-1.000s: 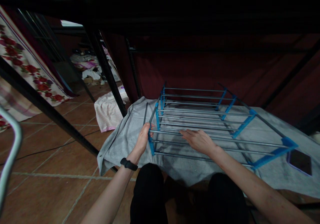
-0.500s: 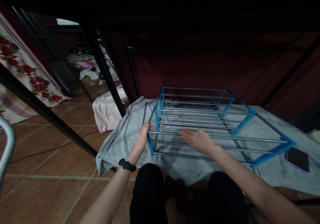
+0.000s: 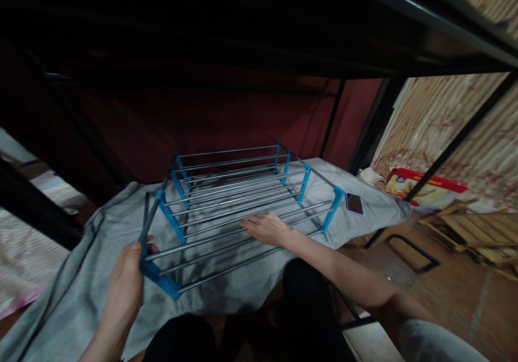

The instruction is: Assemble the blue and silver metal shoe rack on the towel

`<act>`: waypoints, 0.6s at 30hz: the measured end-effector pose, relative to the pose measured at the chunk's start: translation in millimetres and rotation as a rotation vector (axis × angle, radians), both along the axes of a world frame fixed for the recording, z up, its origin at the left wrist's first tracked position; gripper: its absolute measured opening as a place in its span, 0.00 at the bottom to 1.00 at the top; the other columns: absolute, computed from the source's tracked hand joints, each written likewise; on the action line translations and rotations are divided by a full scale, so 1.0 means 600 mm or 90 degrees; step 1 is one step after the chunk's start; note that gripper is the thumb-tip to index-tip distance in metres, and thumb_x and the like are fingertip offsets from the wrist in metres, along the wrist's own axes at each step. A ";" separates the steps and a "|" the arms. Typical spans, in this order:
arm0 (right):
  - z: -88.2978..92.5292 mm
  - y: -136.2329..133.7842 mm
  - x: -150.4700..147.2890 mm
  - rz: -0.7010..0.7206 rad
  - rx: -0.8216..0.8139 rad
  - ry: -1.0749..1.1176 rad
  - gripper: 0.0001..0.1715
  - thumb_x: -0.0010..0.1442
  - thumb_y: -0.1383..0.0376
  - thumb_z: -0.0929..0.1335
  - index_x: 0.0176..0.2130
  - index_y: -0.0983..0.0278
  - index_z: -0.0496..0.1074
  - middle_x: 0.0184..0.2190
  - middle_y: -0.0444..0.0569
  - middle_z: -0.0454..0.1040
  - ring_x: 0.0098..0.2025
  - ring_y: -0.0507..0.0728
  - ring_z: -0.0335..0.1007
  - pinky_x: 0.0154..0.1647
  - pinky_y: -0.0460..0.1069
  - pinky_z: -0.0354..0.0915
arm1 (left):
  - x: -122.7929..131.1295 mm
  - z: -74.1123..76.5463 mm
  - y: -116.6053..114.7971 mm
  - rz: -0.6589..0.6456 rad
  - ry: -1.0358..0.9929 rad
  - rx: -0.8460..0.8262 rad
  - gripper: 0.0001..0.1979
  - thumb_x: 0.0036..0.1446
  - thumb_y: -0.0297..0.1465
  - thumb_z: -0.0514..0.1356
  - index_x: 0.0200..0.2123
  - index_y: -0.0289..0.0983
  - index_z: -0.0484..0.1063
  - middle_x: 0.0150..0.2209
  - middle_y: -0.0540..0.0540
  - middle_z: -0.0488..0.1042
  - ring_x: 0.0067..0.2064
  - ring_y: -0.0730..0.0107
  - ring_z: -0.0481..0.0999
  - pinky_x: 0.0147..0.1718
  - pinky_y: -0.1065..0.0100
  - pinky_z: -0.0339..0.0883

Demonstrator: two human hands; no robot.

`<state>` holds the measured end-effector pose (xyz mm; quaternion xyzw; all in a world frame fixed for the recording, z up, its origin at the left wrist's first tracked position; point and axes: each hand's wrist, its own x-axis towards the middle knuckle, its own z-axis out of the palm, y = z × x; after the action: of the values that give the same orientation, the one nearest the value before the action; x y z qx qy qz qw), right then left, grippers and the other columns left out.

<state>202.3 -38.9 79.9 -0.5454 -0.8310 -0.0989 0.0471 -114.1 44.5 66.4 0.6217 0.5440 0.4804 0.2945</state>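
A rack of grey metal tubes with blue plastic end brackets (image 3: 172, 223), which looks like a shoe rack, lies on a grey blanket (image 3: 101, 243). My left hand (image 3: 130, 267) is closed round its near left corner, where a blue bracket meets the tube, with the thumb on top. Beyond that hand, loose-looking tube ends stick up from the corner. My right hand (image 3: 267, 228) lies palm down across the front tubes near the middle, fingers stretched to the left and touching a tube. The undersides of its fingers are hidden.
A phone (image 3: 354, 204) lies on the blanket right of the rack. A dark metal frame (image 3: 457, 146) stands around, with a dark shelf low overhead. At right are a red and yellow box (image 3: 424, 186) and a folded wooden item (image 3: 473, 227) on the tiled floor.
My view has swung to the right, bringing the box and wooden item into sight. Both hands stay at the rack, which now sits further left in view.
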 end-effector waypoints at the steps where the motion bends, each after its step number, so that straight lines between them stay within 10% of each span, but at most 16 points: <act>1: -0.003 -0.005 0.011 -0.010 0.002 0.004 0.18 0.71 0.62 0.56 0.55 0.60 0.64 0.43 0.50 0.74 0.45 0.55 0.71 0.38 0.48 0.62 | 0.001 0.006 -0.008 0.030 0.042 0.038 0.21 0.63 0.46 0.46 0.46 0.39 0.68 0.44 0.42 0.73 0.52 0.43 0.70 0.50 0.45 0.66; 5: -0.018 -0.028 0.054 -0.068 0.035 0.039 0.17 0.69 0.66 0.60 0.55 0.59 0.66 0.40 0.48 0.74 0.44 0.55 0.69 0.44 0.50 0.60 | 0.015 0.016 -0.049 0.101 0.242 0.291 0.22 0.63 0.41 0.50 0.59 0.42 0.60 0.60 0.40 0.63 0.64 0.37 0.57 0.60 0.36 0.52; 9: -0.033 -0.053 0.088 -0.128 0.102 0.092 0.17 0.66 0.69 0.61 0.53 0.60 0.69 0.39 0.48 0.73 0.43 0.56 0.67 0.47 0.52 0.58 | 0.074 0.012 -0.081 -0.030 0.377 0.476 0.20 0.61 0.35 0.55 0.56 0.39 0.64 0.57 0.35 0.66 0.60 0.42 0.64 0.56 0.40 0.60; 18: -0.046 -0.068 0.113 -0.190 0.208 0.245 0.19 0.65 0.68 0.61 0.54 0.60 0.69 0.40 0.49 0.72 0.45 0.58 0.65 0.53 0.55 0.57 | 0.321 0.023 -0.093 -0.380 0.624 0.477 0.19 0.63 0.26 0.51 0.57 0.36 0.65 0.47 0.39 0.76 0.46 0.56 0.76 0.47 0.56 0.68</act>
<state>270.0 -79.8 52.5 -0.6555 -0.6903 -0.1321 0.2764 78.5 -11.5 79.9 0.9507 0.2167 0.1976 -0.1003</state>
